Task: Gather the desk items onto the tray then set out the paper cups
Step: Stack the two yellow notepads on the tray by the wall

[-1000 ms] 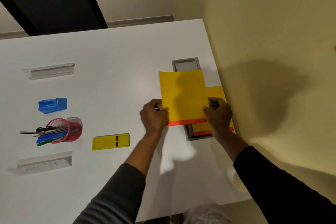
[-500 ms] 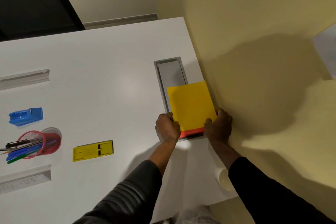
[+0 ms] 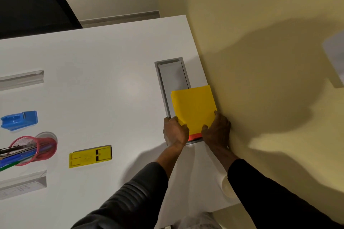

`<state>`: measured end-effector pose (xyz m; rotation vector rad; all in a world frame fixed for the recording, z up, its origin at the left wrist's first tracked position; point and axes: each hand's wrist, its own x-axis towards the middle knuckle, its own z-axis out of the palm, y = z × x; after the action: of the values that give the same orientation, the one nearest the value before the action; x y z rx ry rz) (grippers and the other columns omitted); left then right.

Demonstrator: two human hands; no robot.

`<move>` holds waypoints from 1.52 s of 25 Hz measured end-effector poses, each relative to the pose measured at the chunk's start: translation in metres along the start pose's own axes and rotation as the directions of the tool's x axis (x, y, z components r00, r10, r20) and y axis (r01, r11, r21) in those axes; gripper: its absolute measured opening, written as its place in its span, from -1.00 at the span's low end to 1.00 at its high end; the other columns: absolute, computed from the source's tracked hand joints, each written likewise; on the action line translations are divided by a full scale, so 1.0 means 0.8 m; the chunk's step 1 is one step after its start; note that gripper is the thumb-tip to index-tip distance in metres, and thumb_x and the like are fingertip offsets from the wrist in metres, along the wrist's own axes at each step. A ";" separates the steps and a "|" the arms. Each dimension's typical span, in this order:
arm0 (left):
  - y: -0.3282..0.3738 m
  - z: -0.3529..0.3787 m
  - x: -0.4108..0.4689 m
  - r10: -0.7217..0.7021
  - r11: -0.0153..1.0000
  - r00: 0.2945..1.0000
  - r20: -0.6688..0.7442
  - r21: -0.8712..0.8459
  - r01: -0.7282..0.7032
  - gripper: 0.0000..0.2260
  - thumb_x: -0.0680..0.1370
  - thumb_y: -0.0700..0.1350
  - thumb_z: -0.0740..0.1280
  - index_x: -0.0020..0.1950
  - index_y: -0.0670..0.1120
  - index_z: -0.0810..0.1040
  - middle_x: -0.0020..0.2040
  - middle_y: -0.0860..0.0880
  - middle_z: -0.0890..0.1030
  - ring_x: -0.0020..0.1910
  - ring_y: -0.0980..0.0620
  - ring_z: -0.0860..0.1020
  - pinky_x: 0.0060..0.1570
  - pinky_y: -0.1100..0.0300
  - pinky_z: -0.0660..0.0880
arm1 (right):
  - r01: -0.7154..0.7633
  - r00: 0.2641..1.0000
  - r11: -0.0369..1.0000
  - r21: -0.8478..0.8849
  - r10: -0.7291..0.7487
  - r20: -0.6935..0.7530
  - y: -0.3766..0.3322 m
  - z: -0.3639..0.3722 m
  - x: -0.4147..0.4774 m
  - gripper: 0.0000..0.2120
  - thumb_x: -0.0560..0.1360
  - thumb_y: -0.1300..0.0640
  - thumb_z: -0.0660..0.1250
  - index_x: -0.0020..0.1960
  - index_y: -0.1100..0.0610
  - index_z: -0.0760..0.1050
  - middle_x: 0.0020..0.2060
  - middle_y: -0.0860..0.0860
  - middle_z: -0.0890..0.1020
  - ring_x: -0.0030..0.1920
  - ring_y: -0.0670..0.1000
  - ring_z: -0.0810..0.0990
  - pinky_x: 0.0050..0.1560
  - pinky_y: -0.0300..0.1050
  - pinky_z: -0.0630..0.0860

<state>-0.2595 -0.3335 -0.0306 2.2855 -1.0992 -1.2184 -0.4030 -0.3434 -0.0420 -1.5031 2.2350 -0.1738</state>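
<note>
2 hands work at the right of the frame, at the grey tray (image 3: 168,87) near the desk's (image 3: 104,87) right edge. The left hand (image 3: 175,132) and the right hand (image 3: 216,132) each pinch a lower corner of the yellow paper stack (image 3: 193,108), fingers curled over its edges, thumbs on top. The stack lies over the tray's near end, partly overhanging its right rim, with a red strip showing between the wrists.

This looks like the gathering step, with the paper being squared into the tray. Next the hands would need to let go and reach far left, where the yellow stapler (image 3: 90,156), the red pen holder (image 3: 33,149) and the blue tape dispenser (image 3: 19,120) lie well apart from the tray. 1 paper cup (image 3: 226,186) shows at lower right, mostly hidden behind the right sleeve.
</note>
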 end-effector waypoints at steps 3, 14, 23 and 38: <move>0.004 0.004 0.000 -0.016 1.000 1.000 0.026 -0.009 0.016 -0.73 0.59 -0.06 0.45 0.21 -0.18 0.61 0.30 -0.20 0.51 0.20 -0.22 0.60 0.18 -0.01 0.55 | 0.002 1.000 0.998 -0.059 -0.002 0.009 0.004 0.007 -0.002 -0.32 0.46 0.16 0.43 0.53 0.19 0.30 0.37 0.23 0.46 0.38 0.26 0.41 0.42 0.21 0.38; 0.002 0.012 -0.004 -0.054 0.994 0.998 0.024 -0.090 0.056 -0.58 0.53 -0.01 0.52 0.28 -0.19 0.55 0.34 -0.19 0.48 0.31 -0.22 0.53 0.31 -0.10 0.55 | 0.037 0.999 0.999 0.010 -0.037 0.033 0.005 -0.004 -0.004 -0.28 0.41 0.19 0.49 0.50 0.21 0.30 0.39 0.22 0.45 0.40 0.27 0.39 0.37 0.22 0.39; -0.004 0.011 0.008 -0.064 0.996 0.997 0.037 -0.058 0.066 -0.59 0.57 0.01 0.50 0.31 -0.18 0.55 0.36 -0.19 0.48 0.31 -0.21 0.54 0.32 -0.06 0.53 | 0.054 0.998 0.998 0.027 -0.054 0.027 0.009 -0.007 -0.006 -0.30 0.40 0.20 0.50 0.48 0.22 0.33 0.38 0.21 0.48 0.40 0.27 0.41 0.35 0.23 0.42; -0.080 -0.082 -0.023 0.055 0.998 0.996 -0.066 -0.030 -0.057 -0.76 0.57 0.05 0.46 0.12 -0.07 0.65 0.19 -0.08 0.61 0.18 -0.08 0.60 0.12 0.16 0.50 | 0.352 0.932 0.934 -0.065 -0.356 -0.067 -0.047 0.001 -0.026 -0.32 0.36 0.20 0.52 0.40 0.22 0.32 0.33 0.27 0.41 0.23 0.33 0.45 0.16 0.25 0.50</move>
<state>-0.1817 -0.2827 -0.0199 2.2382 -1.1055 -1.1245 -0.3643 -0.3392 -0.0241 -1.9511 2.0186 -0.2894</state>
